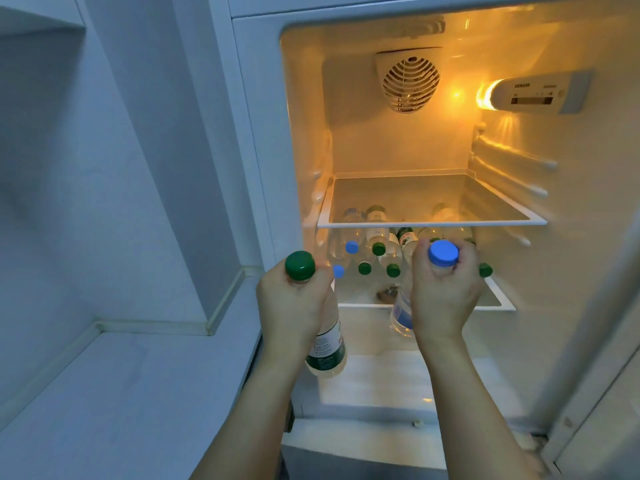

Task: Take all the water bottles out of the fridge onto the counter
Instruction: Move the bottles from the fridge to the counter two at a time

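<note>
The fridge (pixel 398 143) stands open and lit inside. My left hand (pixel 292 306) grips the neck of a green-capped water bottle (pixel 327 348), held in front of the fridge's left edge. My right hand (pixel 445 292) grips the neck of a blue-capped water bottle (pixel 401 313) in front of the second shelf. Behind my hands, several more bottles with green caps (pixel 378 248) and blue caps (pixel 352 247) lie on the second glass shelf (pixel 502 303), caps toward me.
The pale counter (pixel 121 393) lies to the left of the fridge, bounded by a wall corner (pixel 214 306). The upper glass shelf (pixel 433 221) holds nothing. A fan grille (pixel 411 83) and a control panel (pixel 533 95) sit higher inside.
</note>
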Available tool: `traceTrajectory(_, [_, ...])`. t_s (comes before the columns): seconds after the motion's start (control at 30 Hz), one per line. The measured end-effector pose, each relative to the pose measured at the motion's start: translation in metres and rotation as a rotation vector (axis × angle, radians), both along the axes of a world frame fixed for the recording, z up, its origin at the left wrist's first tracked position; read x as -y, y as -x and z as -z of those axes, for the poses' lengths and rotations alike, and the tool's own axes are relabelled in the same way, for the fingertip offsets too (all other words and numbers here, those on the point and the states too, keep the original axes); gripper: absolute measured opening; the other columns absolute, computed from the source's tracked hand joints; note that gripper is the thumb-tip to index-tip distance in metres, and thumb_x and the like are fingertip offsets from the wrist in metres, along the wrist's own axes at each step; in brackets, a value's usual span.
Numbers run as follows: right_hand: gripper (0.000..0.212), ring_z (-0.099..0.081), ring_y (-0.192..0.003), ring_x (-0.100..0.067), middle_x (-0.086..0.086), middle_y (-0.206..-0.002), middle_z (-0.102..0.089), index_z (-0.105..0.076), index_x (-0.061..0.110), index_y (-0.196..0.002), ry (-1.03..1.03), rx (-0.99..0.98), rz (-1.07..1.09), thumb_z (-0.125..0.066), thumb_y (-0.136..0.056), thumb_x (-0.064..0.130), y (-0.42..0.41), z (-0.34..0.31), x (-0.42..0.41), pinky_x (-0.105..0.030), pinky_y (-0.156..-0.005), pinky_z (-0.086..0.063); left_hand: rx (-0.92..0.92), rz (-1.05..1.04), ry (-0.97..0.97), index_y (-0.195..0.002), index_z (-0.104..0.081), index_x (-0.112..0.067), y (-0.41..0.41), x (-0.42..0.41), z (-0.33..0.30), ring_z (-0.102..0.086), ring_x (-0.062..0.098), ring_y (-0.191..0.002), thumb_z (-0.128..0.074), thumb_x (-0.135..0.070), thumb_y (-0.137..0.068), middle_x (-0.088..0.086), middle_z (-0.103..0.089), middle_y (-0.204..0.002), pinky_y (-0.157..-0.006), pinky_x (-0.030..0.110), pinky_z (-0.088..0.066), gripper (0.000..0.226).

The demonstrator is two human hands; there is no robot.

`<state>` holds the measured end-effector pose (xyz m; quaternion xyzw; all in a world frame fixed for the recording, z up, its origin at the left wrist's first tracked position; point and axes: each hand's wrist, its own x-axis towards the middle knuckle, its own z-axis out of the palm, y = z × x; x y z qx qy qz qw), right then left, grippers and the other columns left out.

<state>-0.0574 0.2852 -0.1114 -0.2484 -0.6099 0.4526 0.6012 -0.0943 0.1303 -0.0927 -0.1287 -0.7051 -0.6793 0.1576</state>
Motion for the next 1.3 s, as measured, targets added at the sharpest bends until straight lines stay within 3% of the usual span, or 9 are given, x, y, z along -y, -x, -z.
traceTrajectory(0.2, [0.018, -0.042, -0.070, -0.006, 0.012, -0.074, -0.050, -0.052, 0.019, -0.090, -0.068, 0.037, -0.151, -0.063, -0.081, 0.030, -0.016, 0.001, 0.056, -0.005, -0.062, -0.033, 0.050, -0.114, 0.051, -0.062, -0.055, -0.002, -0.016, 0.064, 0.013, -0.040, 0.013, -0.056, -0.062, -0.025, -0.064, -0.002, -0.044, -0.055, -0.057, 0.028, -0.036, 0.024])
traceTrajectory(0.3, [0.016, -0.041, -0.067, -0.007, 0.016, -0.070, -0.048, -0.051, 0.017, -0.087, -0.118, 0.059, -0.226, -0.066, -0.081, 0.020, -0.021, 0.002, 0.089, -0.011, -0.062, -0.034, 0.081, -0.200, 0.107, -0.060, -0.051, -0.001, -0.030, 0.104, 0.020, -0.036, 0.015, -0.056, -0.060, -0.028, -0.062, -0.001, -0.039, -0.054, -0.056, 0.031, -0.034, 0.029])
traceTrajectory(0.4, [0.015, -0.042, -0.065, -0.007, 0.015, -0.068, -0.049, -0.053, 0.015, -0.086, -0.100, 0.080, -0.301, -0.068, -0.082, 0.019, -0.023, 0.010, 0.124, -0.020, -0.062, -0.036, 0.123, -0.253, 0.118, -0.050, -0.045, -0.014, -0.049, 0.143, 0.027, -0.032, 0.011, -0.051, -0.059, -0.029, -0.062, -0.010, -0.034, -0.047, -0.055, 0.026, -0.031, 0.024])
traceTrajectory(0.47, [0.015, -0.043, -0.065, -0.008, 0.015, -0.068, -0.050, -0.054, 0.015, -0.085, -0.084, 0.110, -0.365, -0.068, -0.082, 0.019, -0.027, 0.017, 0.151, -0.019, -0.063, -0.036, 0.146, -0.286, 0.132, -0.046, -0.046, -0.021, -0.064, 0.172, 0.032, -0.030, 0.010, -0.048, -0.058, -0.029, -0.063, -0.009, -0.033, -0.044, -0.053, 0.024, -0.029, 0.022])
traceTrajectory(0.57, [0.015, -0.048, -0.065, -0.001, 0.014, -0.067, -0.050, -0.053, 0.015, -0.082, -0.105, 0.151, -0.460, -0.068, -0.082, 0.016, -0.039, 0.026, 0.197, -0.009, -0.061, -0.034, 0.180, -0.363, 0.142, -0.055, -0.045, -0.010, -0.085, 0.219, 0.047, -0.033, 0.013, -0.053, -0.060, -0.029, -0.064, -0.007, -0.034, -0.050, -0.055, 0.030, -0.032, 0.026])
traceTrajectory(0.67, [0.015, -0.050, -0.065, 0.005, 0.014, -0.068, -0.052, -0.053, 0.014, -0.082, -0.083, 0.171, -0.559, -0.068, -0.083, 0.012, -0.052, 0.033, 0.234, -0.005, -0.061, -0.034, 0.227, -0.414, 0.158, -0.065, -0.053, -0.001, -0.108, 0.254, 0.061, -0.038, 0.015, -0.058, -0.060, -0.028, -0.065, 0.016, -0.044, -0.061, -0.058, 0.032, -0.035, 0.028])
traceTrajectory(0.73, [0.015, -0.051, -0.065, 0.004, 0.013, -0.068, -0.053, -0.053, 0.014, -0.082, -0.065, 0.191, -0.636, -0.068, -0.082, 0.012, -0.061, 0.037, 0.258, -0.006, -0.061, -0.035, 0.255, -0.455, 0.175, -0.067, -0.056, 0.000, -0.127, 0.273, 0.066, -0.040, 0.015, -0.060, -0.060, -0.028, -0.064, 0.020, -0.050, -0.066, -0.059, 0.032, -0.036, 0.028])
traceTrajectory(1.0, [0.016, -0.052, -0.063, 0.002, 0.013, -0.067, -0.054, -0.054, 0.017, -0.081, -0.041, 0.236, -0.961, -0.070, -0.083, 0.018, -0.078, 0.039, 0.323, -0.008, -0.061, -0.037, 0.303, -0.718, 0.182, -0.057, -0.049, -0.007, -0.188, 0.315, 0.067, -0.034, 0.010, -0.051, -0.059, -0.025, -0.062, -0.007, -0.040, -0.051, -0.046, 0.019, -0.030, 0.021])
traceTrajectory(1.3, [0.016, -0.052, -0.060, 0.005, 0.013, -0.066, -0.053, -0.054, 0.013, -0.082, -0.052, 0.243, -1.293, -0.070, -0.084, 0.013, -0.143, 0.047, 0.397, -0.007, -0.059, -0.038, 0.290, -0.926, 0.197, -0.059, -0.047, 0.000, -0.290, 0.357, 0.069, -0.036, 0.012, -0.054, -0.061, -0.018, -0.066, 0.015, -0.041, -0.056, -0.048, 0.026, -0.030, 0.024])
